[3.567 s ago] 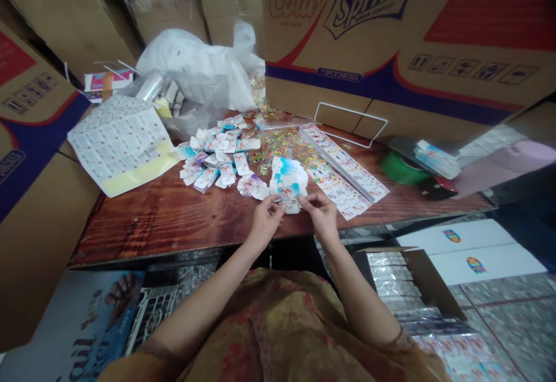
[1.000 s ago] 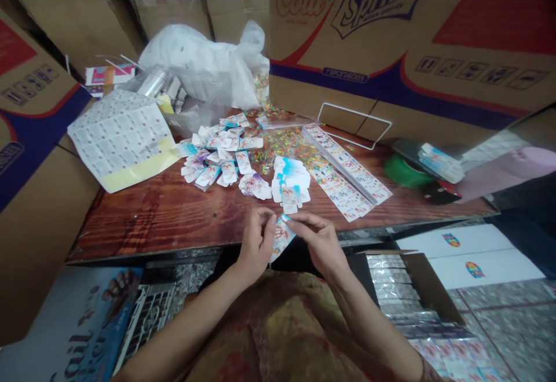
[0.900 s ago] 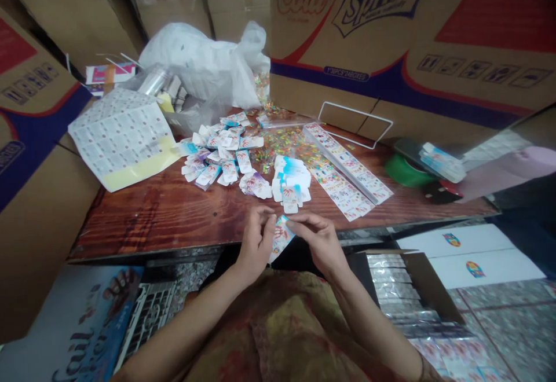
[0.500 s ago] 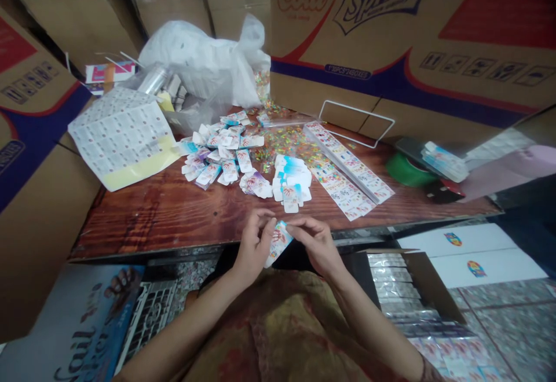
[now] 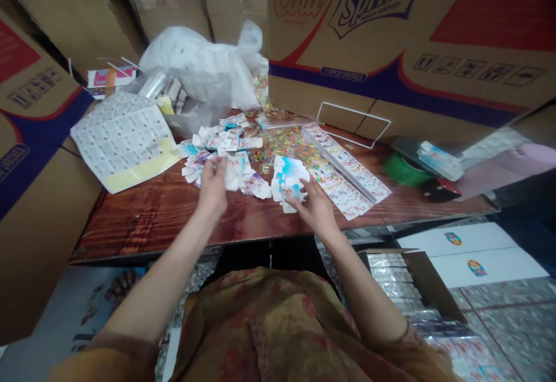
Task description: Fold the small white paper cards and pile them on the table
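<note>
My left hand (image 5: 212, 188) is closed on a small printed carton (image 5: 233, 172), white and blue and smeared by motion. It holds the carton at the edge of a heap of similar small cartons (image 5: 219, 139) on the wooden table. My right hand (image 5: 319, 208) reaches over the table with thumb and fingers apart. Its fingertips are at the right side of a stack of flat white and blue cartons (image 5: 287, 168); whether they touch it is hard to tell. Between heap and stack lies a purple and white carton (image 5: 255, 185).
Printed sticker strips (image 5: 347, 168) and scattered colourful bits (image 5: 278, 144) lie behind the stack. A patterned sheet (image 5: 124, 144) and a white plastic bag (image 5: 195, 63) are at the left. Large cardboard boxes (image 5: 330, 90) wall the back. An open carton (image 5: 428, 281) stands below, right.
Both hands were together at the table edge on one carton. The left has moved forward and left with a carton; the right has let go and moved forward to the stack.
</note>
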The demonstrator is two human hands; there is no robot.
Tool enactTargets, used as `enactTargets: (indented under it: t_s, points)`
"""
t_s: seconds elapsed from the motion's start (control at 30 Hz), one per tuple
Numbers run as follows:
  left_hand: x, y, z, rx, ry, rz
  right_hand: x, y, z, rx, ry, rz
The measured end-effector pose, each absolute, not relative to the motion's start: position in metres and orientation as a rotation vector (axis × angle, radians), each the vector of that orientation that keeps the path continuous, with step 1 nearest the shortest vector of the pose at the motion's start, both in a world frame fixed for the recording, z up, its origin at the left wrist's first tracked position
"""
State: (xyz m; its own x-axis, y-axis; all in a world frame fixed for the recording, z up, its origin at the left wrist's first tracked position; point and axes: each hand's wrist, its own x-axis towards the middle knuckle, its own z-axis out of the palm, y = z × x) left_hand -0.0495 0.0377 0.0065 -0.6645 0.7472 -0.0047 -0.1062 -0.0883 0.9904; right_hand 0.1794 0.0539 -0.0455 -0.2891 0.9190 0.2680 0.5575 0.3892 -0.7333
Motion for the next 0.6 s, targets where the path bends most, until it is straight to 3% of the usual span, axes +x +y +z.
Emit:
enactTargets:
  t_s: [0.1, 0.23, 0.4, 0.5, 0.6]
  points:
    - [-0.083, 0.069, 0.021, 1.012, 1.872, 1.816, 0.168, 0.069, -0.058, -1.532, -2.051, 0.463]
    - [-0.067, 0.055, 0.015, 1.542, 2.175, 1.572, 0.160, 0.068, -0.069, -1.560, -2.072, 0.496]
    - [0.006, 0.002, -0.022, 1.576, 1.953, 1.054, 0.170, 0.060, -0.071, -1.203, -1.622, 0.956]
    - [0.033, -0.009, -0.038, 1.393, 1.752, 1.009, 0.171, 0.046, -0.061, -0.970, -1.421, 1.274]
    - [0.039, -0.011, -0.043, 1.284, 1.514, 1.165, 0.171, 0.030, -0.046, -0.988, -1.554, 1.074]
